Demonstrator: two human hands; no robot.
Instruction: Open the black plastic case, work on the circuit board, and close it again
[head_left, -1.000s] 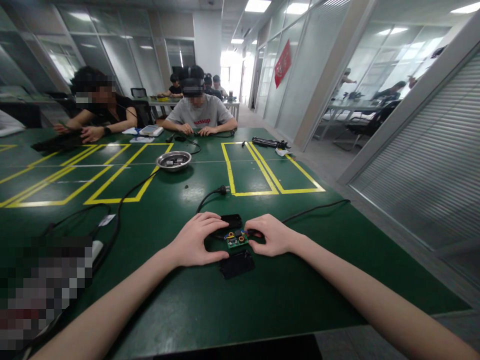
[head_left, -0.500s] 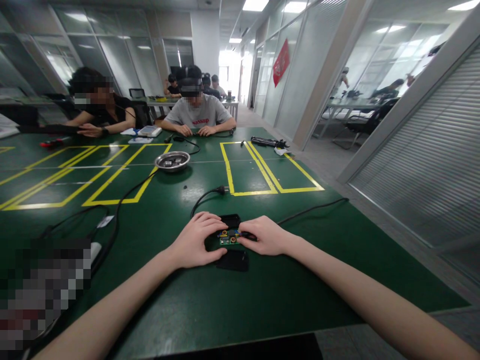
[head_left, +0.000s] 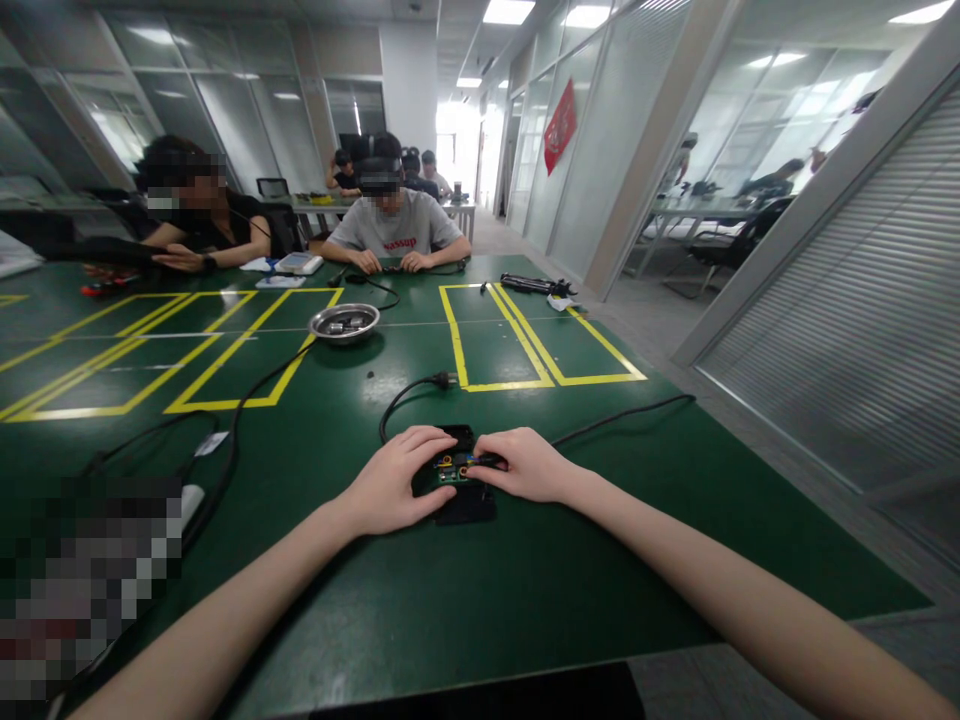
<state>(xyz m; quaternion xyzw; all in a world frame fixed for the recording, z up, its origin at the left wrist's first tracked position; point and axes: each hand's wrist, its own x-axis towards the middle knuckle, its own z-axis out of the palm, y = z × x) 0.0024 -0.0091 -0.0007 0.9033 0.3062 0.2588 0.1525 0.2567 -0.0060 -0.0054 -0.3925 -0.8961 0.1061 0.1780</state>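
A small green circuit board (head_left: 448,475) with copper coils and coloured wires sits between two black plastic case halves. The far half (head_left: 463,436) lies beyond the board, and the near half (head_left: 469,506) lies on my side of it. My left hand (head_left: 394,480) curves round the left end, fingers at the far half and thumb at the near half's edge. My right hand (head_left: 521,465) pinches the board's right end, beside a black cable; its fingertips partly hide the board.
On the green table (head_left: 360,620) a black cord with a plug (head_left: 444,380) lies beyond my hands. A metal bowl (head_left: 345,322) holds small metal parts. Another cable (head_left: 626,415) runs right. A folded black tripod (head_left: 536,285) lies farther off. Two people sit opposite.
The near case half has come closer to the board, and the board sits lower between the halves. My right hand has shifted slightly left and away from me.
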